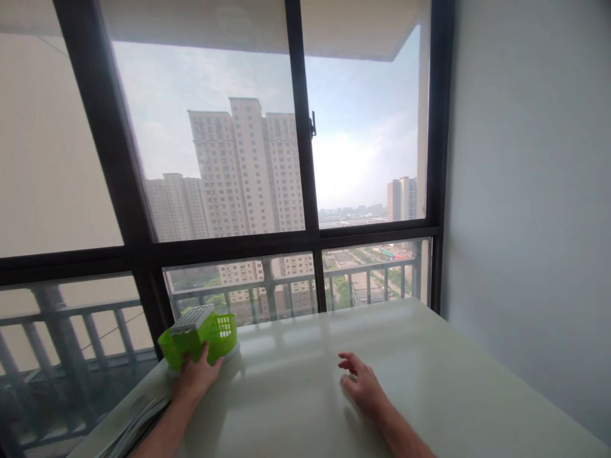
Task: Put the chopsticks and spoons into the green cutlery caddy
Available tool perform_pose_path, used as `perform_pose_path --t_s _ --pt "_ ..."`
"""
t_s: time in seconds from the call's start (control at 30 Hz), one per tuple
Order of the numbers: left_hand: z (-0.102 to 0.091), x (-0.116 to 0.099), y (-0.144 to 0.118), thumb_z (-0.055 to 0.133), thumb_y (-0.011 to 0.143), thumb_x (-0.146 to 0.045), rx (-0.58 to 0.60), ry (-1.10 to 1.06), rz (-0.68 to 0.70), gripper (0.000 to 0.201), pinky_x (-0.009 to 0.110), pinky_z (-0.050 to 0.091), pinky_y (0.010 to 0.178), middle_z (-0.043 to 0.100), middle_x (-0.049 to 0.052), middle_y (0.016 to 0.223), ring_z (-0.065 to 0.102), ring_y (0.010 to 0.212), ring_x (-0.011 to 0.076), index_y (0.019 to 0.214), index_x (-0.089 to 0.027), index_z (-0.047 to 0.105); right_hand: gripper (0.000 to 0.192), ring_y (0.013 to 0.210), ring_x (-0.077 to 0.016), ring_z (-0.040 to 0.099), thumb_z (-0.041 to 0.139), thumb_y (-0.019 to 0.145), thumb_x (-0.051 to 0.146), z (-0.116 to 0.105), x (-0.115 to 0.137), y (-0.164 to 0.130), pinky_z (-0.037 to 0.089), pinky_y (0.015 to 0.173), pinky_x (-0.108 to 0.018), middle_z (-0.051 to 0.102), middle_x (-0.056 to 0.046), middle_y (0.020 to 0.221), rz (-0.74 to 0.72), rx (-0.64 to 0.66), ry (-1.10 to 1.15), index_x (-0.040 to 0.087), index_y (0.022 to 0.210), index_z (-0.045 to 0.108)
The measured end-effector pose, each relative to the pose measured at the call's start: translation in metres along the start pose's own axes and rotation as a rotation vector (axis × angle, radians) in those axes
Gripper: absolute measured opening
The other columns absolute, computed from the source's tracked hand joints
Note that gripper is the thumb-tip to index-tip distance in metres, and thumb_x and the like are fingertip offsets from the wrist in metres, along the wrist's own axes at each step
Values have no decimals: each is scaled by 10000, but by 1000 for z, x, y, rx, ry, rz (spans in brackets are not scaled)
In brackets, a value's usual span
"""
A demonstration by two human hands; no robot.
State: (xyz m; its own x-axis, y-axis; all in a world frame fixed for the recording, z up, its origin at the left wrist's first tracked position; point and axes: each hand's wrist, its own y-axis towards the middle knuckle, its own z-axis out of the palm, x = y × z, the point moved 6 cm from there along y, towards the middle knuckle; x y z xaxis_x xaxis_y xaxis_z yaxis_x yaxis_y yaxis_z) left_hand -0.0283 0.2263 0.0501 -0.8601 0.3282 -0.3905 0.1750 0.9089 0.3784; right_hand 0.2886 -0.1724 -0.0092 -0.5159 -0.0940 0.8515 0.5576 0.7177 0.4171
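A bright green plastic basket [224, 336] with a grid of square holes and a pale grey base stands at the table's far left corner. Its middle part carries a grey ribbed top [193, 318]. My left hand [195, 375] is on the near side of this basket, its fingers against the green plastic; some fingertips are hidden. My right hand [363, 385] is over the middle of the table, fingers apart and slightly curled, holding nothing.
The pale glossy table [286, 388] reaches to a dark-framed window [310, 238]. A dark, flat item with light edges [138, 426] lies by my left forearm, partly hidden. A plain wall [525, 222] rises on the right. Railings and tall buildings show outside.
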Motion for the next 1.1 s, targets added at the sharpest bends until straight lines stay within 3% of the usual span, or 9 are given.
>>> perform_pose_path --t_s 0.1,0.2,0.33,0.43,0.53,0.6,0.7,0.87,1.1 --pt "-4 -2 -3 576 888 -475 36 44 -48 709 659 512 902 518 289 1437 535 1279 524 1519 -185 432 515 1059 -224 661 580 775 228 1 -1 1 491 999 -374 721 -67 1124 8 5 -16 252 1287 632" --pt "7 -35 -34 492 922 -448 137 42 23 727 672 446 1038 497 293 1474 445 1392 493 1553 -117 352 448 1044 -229 661 591 811 277 0 3 2 495 974 -368 728 -61 1099 9 -3 -22 251 1254 649" --pt "44 -103 -123 524 883 -429 312 -26 276 658 373 352 1223 527 150 1522 409 1475 268 1449 -93 512 271 905 -213 657 549 916 414 -1 15 3 490 861 -320 733 -51 945 -40 -13 -61 213 1010 704" --pt "72 -140 -201 479 895 -484 555 7 450 657 562 259 1238 389 99 1623 268 1538 327 1493 -212 500 422 684 -153 545 507 952 526 -3 15 4 402 668 -251 624 -2 691 -51 -71 -155 189 729 630" --pt "67 -159 -245 389 943 -494 532 24 539 639 621 103 1250 294 64 1666 190 1561 325 1536 -260 441 559 554 -110 360 480 951 603 -3 8 4 248 558 -253 417 44 539 -25 -98 -228 188 577 501" --pt "57 -164 -254 346 966 -482 486 9 555 620 591 79 1259 302 54 1665 201 1561 299 1538 -260 437 569 542 -110 331 445 962 603 -4 3 4 219 556 -266 386 48 527 -7 -104 -241 195 567 469" --pt "48 -164 -255 323 981 -490 472 -9 567 607 560 96 1264 316 40 1660 215 1560 273 1538 -275 434 453 580 -137 435 396 983 524 -9 0 2 270 580 -266 522 24 604 18 -159 -213 203 704 554" --pt "52 -161 -252 326 983 -495 458 -9 585 607 560 115 1260 314 46 1661 223 1557 279 1539 -274 433 269 604 -178 525 396 920 333 -21 -4 1 349 593 -269 592 13 668 57 -257 -150 214 1008 620" --pt "51 -162 -254 323 981 -506 451 -19 589 612 558 123 1261 336 34 1652 238 1553 276 1537 -277 436 283 988 -251 633 455 728 183 -29 6 -1 443 943 -345 706 -88 940 -20 -247 -244 204 810 725"
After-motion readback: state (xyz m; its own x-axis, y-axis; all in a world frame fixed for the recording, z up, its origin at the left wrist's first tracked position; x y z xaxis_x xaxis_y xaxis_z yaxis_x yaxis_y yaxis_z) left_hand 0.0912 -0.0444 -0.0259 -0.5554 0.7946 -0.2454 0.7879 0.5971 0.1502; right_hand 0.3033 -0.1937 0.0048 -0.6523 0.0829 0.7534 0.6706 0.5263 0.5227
